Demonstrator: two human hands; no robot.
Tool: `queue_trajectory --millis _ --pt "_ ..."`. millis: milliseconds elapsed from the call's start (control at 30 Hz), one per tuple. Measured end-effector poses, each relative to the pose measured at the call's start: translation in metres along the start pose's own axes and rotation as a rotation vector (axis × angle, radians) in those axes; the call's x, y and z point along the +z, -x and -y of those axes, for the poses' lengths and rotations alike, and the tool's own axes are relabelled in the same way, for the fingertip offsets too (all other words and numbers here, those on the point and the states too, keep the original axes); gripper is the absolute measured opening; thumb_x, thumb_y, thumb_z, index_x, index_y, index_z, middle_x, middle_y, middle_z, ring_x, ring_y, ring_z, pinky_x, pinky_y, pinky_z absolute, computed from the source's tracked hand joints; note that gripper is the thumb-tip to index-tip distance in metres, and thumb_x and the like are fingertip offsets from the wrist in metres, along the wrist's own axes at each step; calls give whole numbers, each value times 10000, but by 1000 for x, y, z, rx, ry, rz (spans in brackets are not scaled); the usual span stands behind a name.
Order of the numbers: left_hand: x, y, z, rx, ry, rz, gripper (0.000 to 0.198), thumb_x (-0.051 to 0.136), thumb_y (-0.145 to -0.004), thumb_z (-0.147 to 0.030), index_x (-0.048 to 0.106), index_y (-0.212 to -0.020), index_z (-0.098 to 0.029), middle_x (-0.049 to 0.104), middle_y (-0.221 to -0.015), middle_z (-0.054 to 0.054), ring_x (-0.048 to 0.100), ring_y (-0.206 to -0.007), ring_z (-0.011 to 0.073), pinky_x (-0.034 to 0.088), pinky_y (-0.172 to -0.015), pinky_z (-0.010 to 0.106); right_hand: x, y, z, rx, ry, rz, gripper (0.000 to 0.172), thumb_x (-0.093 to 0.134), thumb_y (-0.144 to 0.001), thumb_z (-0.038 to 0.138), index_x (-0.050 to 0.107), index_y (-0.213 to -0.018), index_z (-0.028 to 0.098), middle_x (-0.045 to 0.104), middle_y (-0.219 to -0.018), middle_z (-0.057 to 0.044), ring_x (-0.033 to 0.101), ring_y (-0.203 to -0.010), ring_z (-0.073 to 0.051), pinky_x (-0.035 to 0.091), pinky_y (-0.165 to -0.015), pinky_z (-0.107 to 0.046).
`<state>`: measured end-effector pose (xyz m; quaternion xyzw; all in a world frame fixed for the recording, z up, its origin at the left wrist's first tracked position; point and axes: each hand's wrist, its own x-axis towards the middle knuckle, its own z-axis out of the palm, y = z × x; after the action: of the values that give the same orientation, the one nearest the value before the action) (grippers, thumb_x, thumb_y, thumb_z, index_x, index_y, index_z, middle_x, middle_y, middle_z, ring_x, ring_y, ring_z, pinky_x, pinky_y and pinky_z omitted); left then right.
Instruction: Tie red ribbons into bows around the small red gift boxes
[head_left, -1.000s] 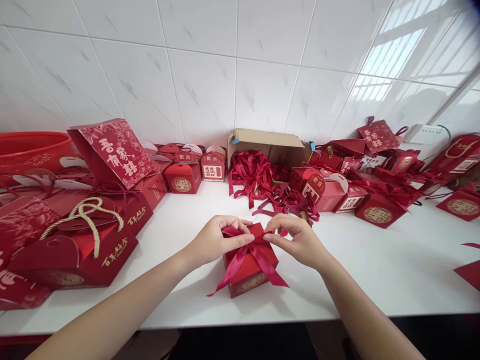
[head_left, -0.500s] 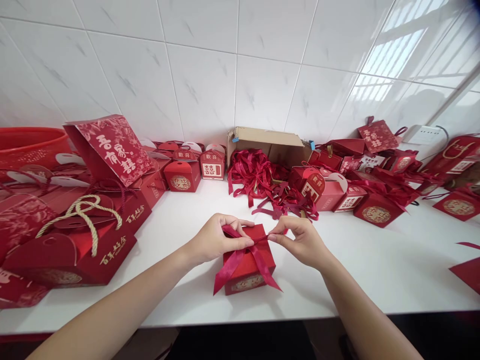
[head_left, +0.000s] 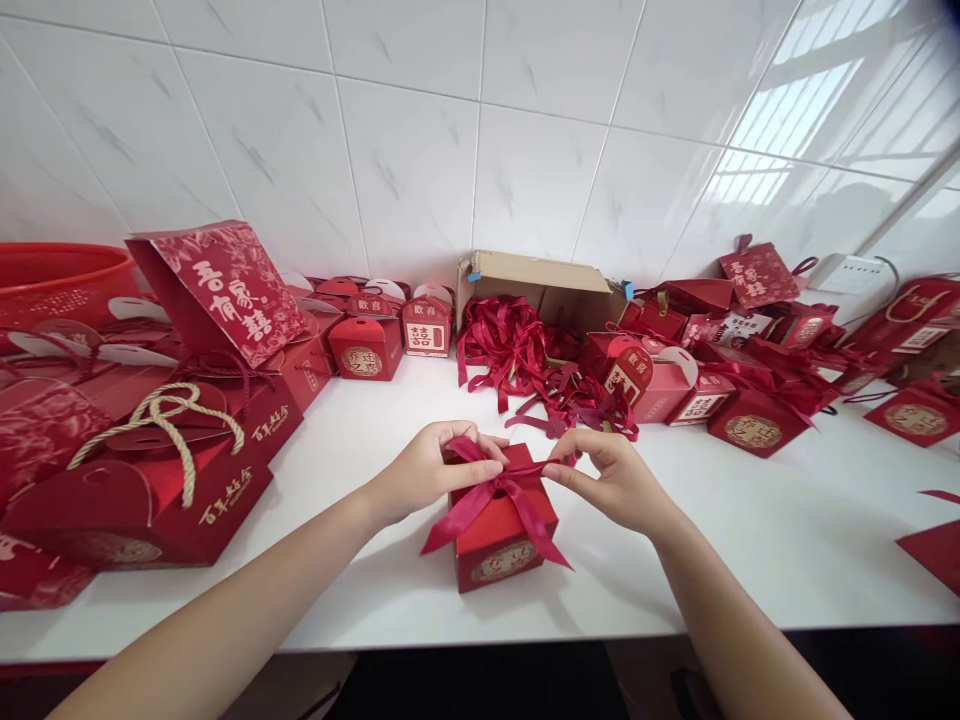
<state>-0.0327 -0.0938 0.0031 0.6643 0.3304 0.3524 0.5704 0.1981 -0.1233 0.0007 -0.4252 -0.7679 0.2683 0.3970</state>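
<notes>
A white tiled wall (head_left: 420, 150) with grey veining fills the back, its right part reflecting a barred window. Below it, the white worktop (head_left: 622, 605) runs across the whole width. Crowded along its left side are large red cartons, the nearest a rope-handled carton (head_left: 221, 535) with gold characters on its side; behind these, at the far left, a red tub (head_left: 67, 300) shows its rim, and a floral-patterned piece (head_left: 232, 295) with white characters leans at a tilt. On the right side lies a jumble of red boxes (head_left: 757, 432), some tied with ribbon. Against the wall in the middle, an opened cardboard box (head_left: 536, 272) spills a tangled heap of ribbons (head_left: 506, 340) onto the surface. The small red gift box (head_left: 495, 538) sits near the front edge, between the two hands. The left hand (head_left: 431, 472) has its grip closed on the ribbon (head_left: 474, 508) by the knot above the box top, a loop rising through its fingers. The right hand (head_left: 607, 482) pinches another part, drawn out to the right, its grip closed between thumb and forefinger. Two tails hang over the front, either side of a gold medallion (head_left: 508, 562).
</notes>
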Motion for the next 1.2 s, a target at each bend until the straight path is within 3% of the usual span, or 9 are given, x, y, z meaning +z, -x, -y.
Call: queue_trajectory --millis 367,700,900,1033,1200 --pt "5 2 -4 3 -167 33 134 750 -663 -246 657 -600 -174 750 -739 95 566 -1183 324 489 -922 430 3 0 -4 -16 33 -48 218 648 -817 364 620 -690 188 639 -666 -21 555 -622 -143 421 -587 -284" --pt "3 2 -1 20 -133 23 195 771 -655 -247 605 -587 -170 731 -716 92 580 -1163 334 485 -916 449 3 1 -1 9 53 -67 211 644 -820 364 628 -694 196 662 -676 -23 584 -639 -154 442 -603 -286" --pt "-3 4 -2 45 -38 89 235 711 -747 -347 584 -646 -178 722 -886 82 561 -1180 293 463 -932 399 -4 0 4 60 5 68 217 639 -821 387 619 -740 187 656 -717 -21 584 -673 -150 467 -629 -284" --pt "-6 4 -2 53 -75 13 364 590 -814 -514 607 -671 -179 700 -1037 90 580 -1121 271 425 -960 377 -11 -3 15 64 -32 33 250 569 -868 426 645 -852 188 663 -807 -45 603 -758 -167 500 -661 -291" --pt "-8 6 2 67 -37 -104 499 441 -854 -615 633 -684 -187 698 -1015 78 585 -1056 265 392 -971 388 -13 -9 32 -6 26 -74 240 539 -892 394 703 -867 219 647 -1005 -73 625 -937 -204 529 -802 -338"
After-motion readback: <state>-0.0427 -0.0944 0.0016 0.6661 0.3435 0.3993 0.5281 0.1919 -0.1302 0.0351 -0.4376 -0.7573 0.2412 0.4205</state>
